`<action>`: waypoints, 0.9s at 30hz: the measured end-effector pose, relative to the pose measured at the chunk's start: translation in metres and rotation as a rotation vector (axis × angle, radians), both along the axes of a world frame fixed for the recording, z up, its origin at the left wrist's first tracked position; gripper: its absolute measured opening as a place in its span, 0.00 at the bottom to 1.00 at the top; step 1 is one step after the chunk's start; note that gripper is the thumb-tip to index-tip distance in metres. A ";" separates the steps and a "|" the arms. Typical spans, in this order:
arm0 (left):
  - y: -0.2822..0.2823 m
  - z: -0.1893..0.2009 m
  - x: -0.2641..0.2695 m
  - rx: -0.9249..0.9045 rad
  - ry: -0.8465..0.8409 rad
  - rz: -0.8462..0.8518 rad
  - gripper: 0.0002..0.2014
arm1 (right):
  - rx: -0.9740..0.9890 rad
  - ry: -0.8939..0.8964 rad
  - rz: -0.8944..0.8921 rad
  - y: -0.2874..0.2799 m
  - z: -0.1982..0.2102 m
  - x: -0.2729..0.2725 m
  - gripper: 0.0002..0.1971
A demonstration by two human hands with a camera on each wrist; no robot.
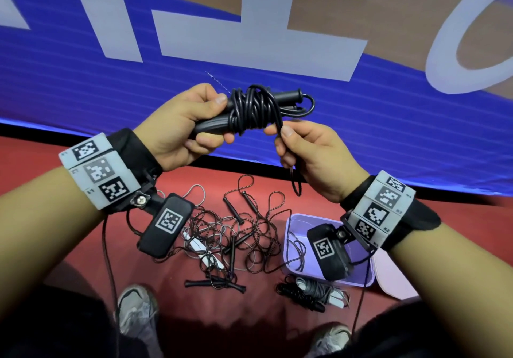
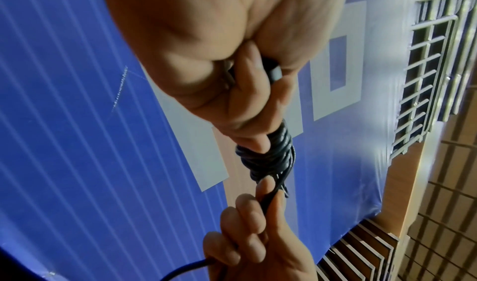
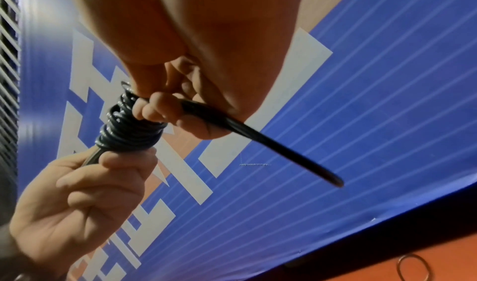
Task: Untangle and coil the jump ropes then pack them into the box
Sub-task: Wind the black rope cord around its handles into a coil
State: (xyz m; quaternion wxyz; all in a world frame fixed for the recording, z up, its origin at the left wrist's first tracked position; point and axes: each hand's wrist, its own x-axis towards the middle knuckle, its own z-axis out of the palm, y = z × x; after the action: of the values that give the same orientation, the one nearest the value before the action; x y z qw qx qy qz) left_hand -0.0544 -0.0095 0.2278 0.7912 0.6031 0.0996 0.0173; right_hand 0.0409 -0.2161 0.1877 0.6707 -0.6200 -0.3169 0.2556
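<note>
My left hand (image 1: pixel 191 118) grips a black jump rope bundle (image 1: pixel 251 109) by its two handles, with the cord wound around them several times. My right hand (image 1: pixel 290 136) pinches the doubled tail of the cord (image 1: pixel 295 182), which hangs just below the wraps. The left wrist view shows my left hand (image 2: pixel 232 71) around the wrapped bundle (image 2: pixel 271 153) and my right hand (image 2: pixel 253 232) below it. In the right wrist view my right hand (image 3: pixel 180 110) holds the cord loop (image 3: pixel 284 144) beside the wraps (image 3: pixel 129 130), with my left hand (image 3: pixel 85 189) under them.
A tangle of thin jump ropes (image 1: pixel 236 235) with black and white handles lies on the red floor. To its right stands a lavender box (image 1: pixel 361 282), with a cord over its rim. Two coiled ropes (image 1: pixel 313 292) lie before it, a pink lid (image 1: pixel 394 277) beside it. A blue banner (image 1: pixel 111 85) hangs behind.
</note>
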 end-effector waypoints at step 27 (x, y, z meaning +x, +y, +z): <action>0.004 -0.020 -0.009 0.354 0.202 -0.660 0.11 | -1.027 -1.031 0.249 -0.006 0.002 0.018 0.21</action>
State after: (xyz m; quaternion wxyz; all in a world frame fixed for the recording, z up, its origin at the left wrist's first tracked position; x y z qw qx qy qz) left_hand -0.0631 -0.0056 0.2081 0.6240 0.7287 -0.0271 -0.2808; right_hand 0.0589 -0.2226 0.1899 0.0281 -0.8567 -0.5004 0.1221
